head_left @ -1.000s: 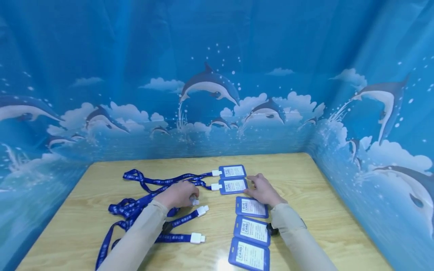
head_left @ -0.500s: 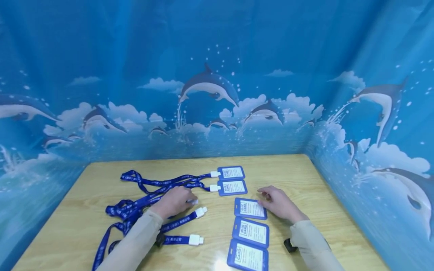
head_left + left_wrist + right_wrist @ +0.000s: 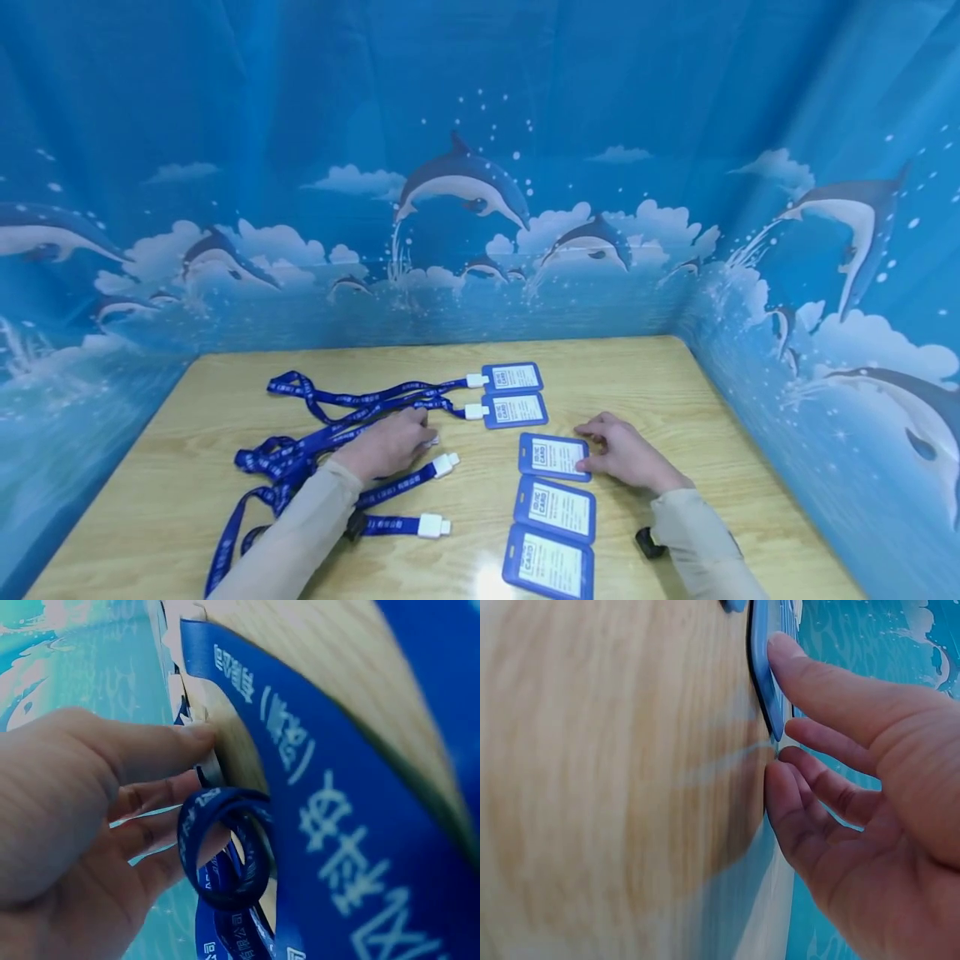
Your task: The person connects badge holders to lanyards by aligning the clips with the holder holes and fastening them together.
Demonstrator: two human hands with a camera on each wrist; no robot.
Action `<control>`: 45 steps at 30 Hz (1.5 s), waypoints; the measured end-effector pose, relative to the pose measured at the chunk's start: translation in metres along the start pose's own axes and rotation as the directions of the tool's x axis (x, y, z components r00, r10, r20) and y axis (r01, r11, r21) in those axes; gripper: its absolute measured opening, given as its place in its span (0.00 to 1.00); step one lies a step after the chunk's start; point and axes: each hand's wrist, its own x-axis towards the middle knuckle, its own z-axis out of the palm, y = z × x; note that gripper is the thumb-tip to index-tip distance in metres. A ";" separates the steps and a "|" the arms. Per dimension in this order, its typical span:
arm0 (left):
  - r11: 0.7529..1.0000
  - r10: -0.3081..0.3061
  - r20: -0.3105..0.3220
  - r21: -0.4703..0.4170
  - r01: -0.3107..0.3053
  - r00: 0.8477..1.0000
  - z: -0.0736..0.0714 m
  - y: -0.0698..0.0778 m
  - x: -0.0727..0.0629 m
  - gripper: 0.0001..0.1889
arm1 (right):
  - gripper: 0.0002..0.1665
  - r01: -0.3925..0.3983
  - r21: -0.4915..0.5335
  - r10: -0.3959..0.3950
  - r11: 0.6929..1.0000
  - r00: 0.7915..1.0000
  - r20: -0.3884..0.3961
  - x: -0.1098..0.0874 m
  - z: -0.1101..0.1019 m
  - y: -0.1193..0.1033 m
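My left hand (image 3: 390, 443) pinches the white clip (image 3: 211, 766) of a blue lanyard between thumb and fingers. Blue lanyard straps with white lettering (image 3: 277, 727) run past it in the left wrist view. At the right, my right hand (image 3: 633, 454) has its thumb on the right edge of the farthest card holder in the front column (image 3: 555, 457). Its other fingers, loosely bent, lie by the table just past that edge in the right wrist view and do not grip the holder. Two white-clipped lanyard ends, the upper clip (image 3: 446, 465) and the lower clip (image 3: 433, 526), lie near my left hand.
Two more card holders, a middle one (image 3: 555, 508) and a near one (image 3: 547, 562), line up toward me. Farther back, two holders (image 3: 512, 377) are joined to lanyards. A wooden table (image 3: 675, 392) bears everything; a dolphin-print curtain (image 3: 465, 192) surrounds it.
My right hand has left the rear attached holders and come nearer and rightward to the farthest loose holder, thumb now on its edge. My left hand has stayed nearly in place with the clip.
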 end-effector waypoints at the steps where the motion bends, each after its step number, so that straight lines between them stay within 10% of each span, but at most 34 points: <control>1: 1.000 0.003 -0.010 -0.007 -0.003 1.000 0.000 0.000 0.000 0.11 | 0.34 -0.005 0.000 0.005 1.000 1.000 0.006 0.000 0.000 0.000; 19: 0.993 0.036 -0.204 -0.104 -0.058 0.978 -0.006 -0.004 0.002 0.10 | 0.39 -0.083 0.118 0.069 0.990 0.991 0.112 -0.002 -0.004 0.000; 45: 0.982 0.137 -0.233 -0.094 -0.163 0.963 -0.005 0.021 0.021 0.10 | 0.38 -0.045 0.129 0.031 0.991 0.994 0.105 0.020 0.008 -0.024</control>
